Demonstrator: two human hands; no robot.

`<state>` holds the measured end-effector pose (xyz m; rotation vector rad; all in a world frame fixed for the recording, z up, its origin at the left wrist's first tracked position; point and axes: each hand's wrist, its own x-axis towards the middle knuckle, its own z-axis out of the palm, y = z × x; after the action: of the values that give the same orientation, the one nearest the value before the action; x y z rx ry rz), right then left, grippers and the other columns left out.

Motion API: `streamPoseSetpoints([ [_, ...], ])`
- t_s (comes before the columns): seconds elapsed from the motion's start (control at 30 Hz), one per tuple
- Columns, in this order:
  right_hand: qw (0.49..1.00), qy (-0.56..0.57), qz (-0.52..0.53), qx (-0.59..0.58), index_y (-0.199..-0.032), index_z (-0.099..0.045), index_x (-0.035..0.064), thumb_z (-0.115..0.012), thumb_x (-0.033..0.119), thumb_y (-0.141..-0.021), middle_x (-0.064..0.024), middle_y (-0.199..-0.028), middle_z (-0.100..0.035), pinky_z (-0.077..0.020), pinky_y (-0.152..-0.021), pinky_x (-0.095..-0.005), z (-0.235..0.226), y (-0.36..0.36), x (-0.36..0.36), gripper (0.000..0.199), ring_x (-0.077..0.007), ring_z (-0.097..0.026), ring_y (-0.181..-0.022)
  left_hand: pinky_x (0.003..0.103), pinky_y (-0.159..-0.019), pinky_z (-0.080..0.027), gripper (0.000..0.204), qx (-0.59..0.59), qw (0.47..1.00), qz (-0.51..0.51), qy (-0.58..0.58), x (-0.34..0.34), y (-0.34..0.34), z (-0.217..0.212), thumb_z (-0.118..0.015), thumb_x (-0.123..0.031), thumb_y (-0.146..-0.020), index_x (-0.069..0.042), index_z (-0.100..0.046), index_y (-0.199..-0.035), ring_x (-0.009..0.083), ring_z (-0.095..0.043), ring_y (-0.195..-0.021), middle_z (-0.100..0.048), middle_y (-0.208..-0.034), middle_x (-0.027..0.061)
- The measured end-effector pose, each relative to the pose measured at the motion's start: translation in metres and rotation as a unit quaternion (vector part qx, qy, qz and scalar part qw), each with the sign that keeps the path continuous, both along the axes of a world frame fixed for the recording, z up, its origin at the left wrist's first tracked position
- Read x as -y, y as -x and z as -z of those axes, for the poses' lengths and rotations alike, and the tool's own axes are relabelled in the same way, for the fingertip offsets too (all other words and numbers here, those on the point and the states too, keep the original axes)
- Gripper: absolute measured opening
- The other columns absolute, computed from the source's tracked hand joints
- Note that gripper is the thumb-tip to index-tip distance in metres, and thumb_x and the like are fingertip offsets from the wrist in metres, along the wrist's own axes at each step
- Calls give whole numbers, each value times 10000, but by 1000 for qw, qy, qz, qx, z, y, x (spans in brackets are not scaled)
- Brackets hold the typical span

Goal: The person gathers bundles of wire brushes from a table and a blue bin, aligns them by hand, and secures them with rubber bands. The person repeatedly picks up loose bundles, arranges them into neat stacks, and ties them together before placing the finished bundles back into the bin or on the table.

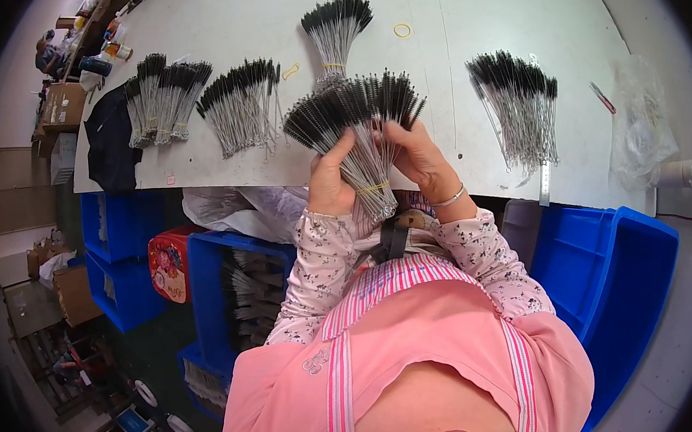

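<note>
Both hands, the left hand (329, 186) and the right hand (423, 161), clench one fanned bundle of brushes (359, 125) above the near edge of the white table (210, 32). To keep the wires even, it seems best to squeeze near the yellow rubber band (373, 188).

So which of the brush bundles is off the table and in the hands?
The fanned bundle at centre, gripped by left hand and right hand; the other four lie on the white table.
</note>
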<state>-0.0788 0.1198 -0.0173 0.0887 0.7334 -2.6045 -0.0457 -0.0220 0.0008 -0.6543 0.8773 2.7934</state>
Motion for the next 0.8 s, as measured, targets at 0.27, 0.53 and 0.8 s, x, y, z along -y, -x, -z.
streamPoseSetpoints([
  [0.27, 994, 57, -43, 81, -890, -650, -11, -664, 39, -758, -97, -845, -671, -522, -767, -311, 22, 9, -5, 142, -193, -644, -817, 366, -855, -503, 231, 0, 999, 27, 23, 4, 0, 9, -603, -93, -862, -6, -595, -1075, 230, -619, -947, -638, -1047, 101],
  [0.53, 985, 133, -72, 78, -908, -647, -27, -622, 161, -826, -123, -871, -667, -509, -732, -325, 25, 8, -6, 207, -209, -630, -763, 330, -755, -545, 228, 0, 1000, 26, 1, 4, 1, 3, -600, -2, -831, 13, -587, -1058, 210, -647, -863, -645, -998, 102],
  [0.8, 938, 319, -132, -8, -1099, -564, -9, -621, 199, -846, -103, -992, -633, -490, -722, -303, 44, 15, -5, 333, -189, -607, -854, 382, -833, -514, 248, -29, 998, 55, 32, 4, 0, 6, -607, -74, -854, 9, -583, -1086, 240, -629, -916, -639, -1040, 117],
])
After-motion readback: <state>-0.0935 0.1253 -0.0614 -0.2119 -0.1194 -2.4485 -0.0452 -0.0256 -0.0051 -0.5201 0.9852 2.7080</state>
